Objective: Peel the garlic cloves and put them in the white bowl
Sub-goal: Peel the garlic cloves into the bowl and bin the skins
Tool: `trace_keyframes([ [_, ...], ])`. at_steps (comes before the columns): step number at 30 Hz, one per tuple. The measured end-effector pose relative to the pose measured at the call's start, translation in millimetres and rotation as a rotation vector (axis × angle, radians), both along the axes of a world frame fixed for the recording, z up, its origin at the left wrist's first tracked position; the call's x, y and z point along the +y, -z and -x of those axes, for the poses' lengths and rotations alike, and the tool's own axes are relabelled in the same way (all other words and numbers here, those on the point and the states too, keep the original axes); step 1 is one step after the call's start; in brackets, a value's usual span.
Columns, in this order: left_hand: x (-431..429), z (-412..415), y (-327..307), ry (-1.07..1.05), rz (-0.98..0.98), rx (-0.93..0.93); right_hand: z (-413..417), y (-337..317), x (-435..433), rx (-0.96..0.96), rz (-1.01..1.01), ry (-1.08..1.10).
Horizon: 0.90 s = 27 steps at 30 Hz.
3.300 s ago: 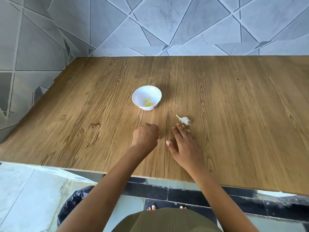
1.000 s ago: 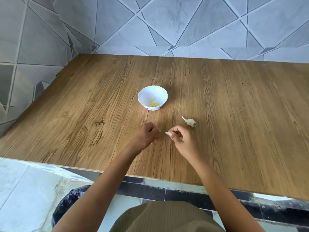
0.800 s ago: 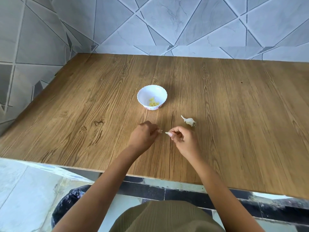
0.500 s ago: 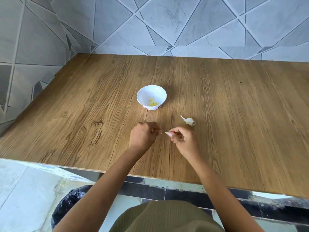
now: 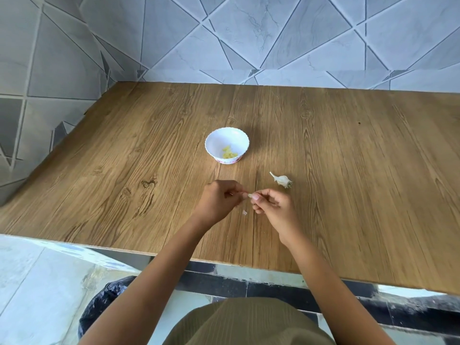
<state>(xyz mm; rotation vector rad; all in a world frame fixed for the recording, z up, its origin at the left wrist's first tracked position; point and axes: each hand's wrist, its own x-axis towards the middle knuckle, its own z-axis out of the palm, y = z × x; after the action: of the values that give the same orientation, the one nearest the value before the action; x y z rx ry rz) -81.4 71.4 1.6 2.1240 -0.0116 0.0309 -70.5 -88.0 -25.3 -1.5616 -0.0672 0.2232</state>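
Grey tiled walls back the wooden counter (image 5: 348,170). At its near middle, my left hand (image 5: 219,202) and right hand (image 5: 273,207) meet, both pinching one garlic clove (image 5: 249,195). Beyond stands the white bowl (image 5: 214,143) holding peeled cloves (image 5: 229,154); a garlic bulb (image 5: 282,180) lies just right.

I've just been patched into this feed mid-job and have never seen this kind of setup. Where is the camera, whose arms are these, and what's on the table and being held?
There is no machine here: the arms belong to a person working bare-handed. The single picture comes from a wide-angle camera worn on the person's head, looking forward and down. On the wooden table stands a white bowl with a few yellowish peeled cloves inside. Beyond the right hand lies the rest of a garlic bulb, and a small scrap of skin lies between the hands. The left hand and the right hand pinch one small garlic clove between their fingers.
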Motion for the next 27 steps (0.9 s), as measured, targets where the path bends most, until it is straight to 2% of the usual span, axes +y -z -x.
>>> trace_keyframes([
  [4, -2.2, 0.0, -3.6, 0.001, 0.3, 0.184, 0.2, -4.5, -2.6, 0.123, -0.107, -0.026],
  [7, -4.4, 1.2, -7.8, 0.039, 0.382, 0.226, -0.2, -7.6, -4.4, 0.168, -0.121, -0.062],
  [12, -4.6, 0.8, -13.6, 0.071, 0.562, 0.364, 1.6, -12.3, 0.1, 0.235, -0.257, -0.105],
  [18, -8.3, 2.1, -10.4, 0.018, 0.695, 0.464, 2.6, -10.8, 5.7, 0.257, -0.242, -0.074],
  [21, -10.1, 2.0, -8.1, -0.033, 0.645, 0.426, 3.5, -8.9, 7.5, 0.161, -0.06, -0.051],
  [24, -8.2, 2.4, -5.7, -0.089, 0.478, 0.316, 0.7, -2.0, 4.6, -0.098, 0.305, -0.025],
  [27, -4.1, 2.3, -6.1, -0.101, 0.438, 0.26, -1.6, 5.0, 3.4, -0.305, 0.466, 0.002],
])
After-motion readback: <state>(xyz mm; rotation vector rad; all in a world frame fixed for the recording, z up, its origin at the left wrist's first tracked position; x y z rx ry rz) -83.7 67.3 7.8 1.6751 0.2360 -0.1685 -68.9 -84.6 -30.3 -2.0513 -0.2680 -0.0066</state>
